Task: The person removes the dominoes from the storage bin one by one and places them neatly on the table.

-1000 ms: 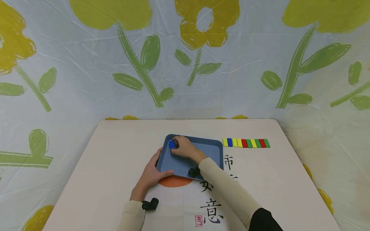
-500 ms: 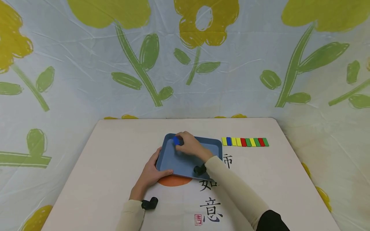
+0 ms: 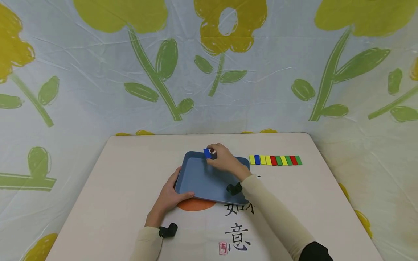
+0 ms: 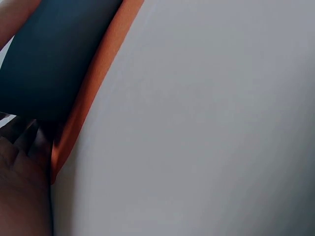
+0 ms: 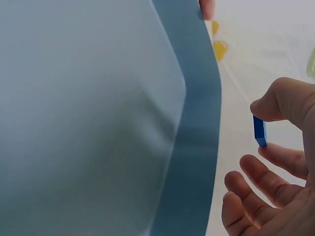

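Note:
My right hand (image 3: 225, 159) pinches a small blue tile (image 3: 207, 153) between thumb and forefinger, over the back rim of a blue-grey tray (image 3: 202, 181). In the right wrist view the tile (image 5: 260, 131) stands on end between those two fingertips, while the other fingers curve loosely below it. With my left hand (image 3: 170, 195) I grip the tray at its left front corner. The left thumb lies along the front rim, and the other fingers run behind the left side, mostly hidden. No other tile shows inside the tray.
To the tray's right, a row of yellow, blue, red and green tiles (image 3: 275, 160) lies side by side on the pale table (image 3: 137, 156). An orange disc (image 3: 196, 205) and black brushed characters (image 3: 238, 237) show in front of the tray. A flowered cloth (image 3: 261, 101) hangs behind.
My right hand has carried the blue tile from the tray's left back area rightward and away, up to the back rim. My left hand and the tray have hardly moved.

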### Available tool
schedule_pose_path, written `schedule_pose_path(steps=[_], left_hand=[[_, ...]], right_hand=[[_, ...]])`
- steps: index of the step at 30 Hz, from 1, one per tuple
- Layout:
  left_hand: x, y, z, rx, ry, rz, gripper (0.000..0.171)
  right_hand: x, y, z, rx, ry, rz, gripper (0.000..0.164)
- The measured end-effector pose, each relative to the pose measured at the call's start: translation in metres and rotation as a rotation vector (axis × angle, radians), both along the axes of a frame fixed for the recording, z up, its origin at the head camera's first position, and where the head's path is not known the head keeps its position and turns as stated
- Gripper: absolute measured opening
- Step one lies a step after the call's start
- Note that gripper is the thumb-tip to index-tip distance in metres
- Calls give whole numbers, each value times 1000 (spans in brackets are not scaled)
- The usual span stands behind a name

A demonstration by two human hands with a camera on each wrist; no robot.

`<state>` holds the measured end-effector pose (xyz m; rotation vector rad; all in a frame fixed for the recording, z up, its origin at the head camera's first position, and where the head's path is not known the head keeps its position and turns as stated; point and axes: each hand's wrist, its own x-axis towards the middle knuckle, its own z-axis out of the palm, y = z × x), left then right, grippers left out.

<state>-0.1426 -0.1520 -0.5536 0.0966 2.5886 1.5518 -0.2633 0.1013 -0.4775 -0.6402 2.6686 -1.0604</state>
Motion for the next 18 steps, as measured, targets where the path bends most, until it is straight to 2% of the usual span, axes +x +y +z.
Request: schedule_pose_path(steps=[9,18], left_hand=[[0,0,-2,3,9,1,116],[0,-1,-4,8,24,-8,116]], right_hand=[[-1,29,2,-19,41,-31,57],[-1,61,-4,27,59,-97,58]])
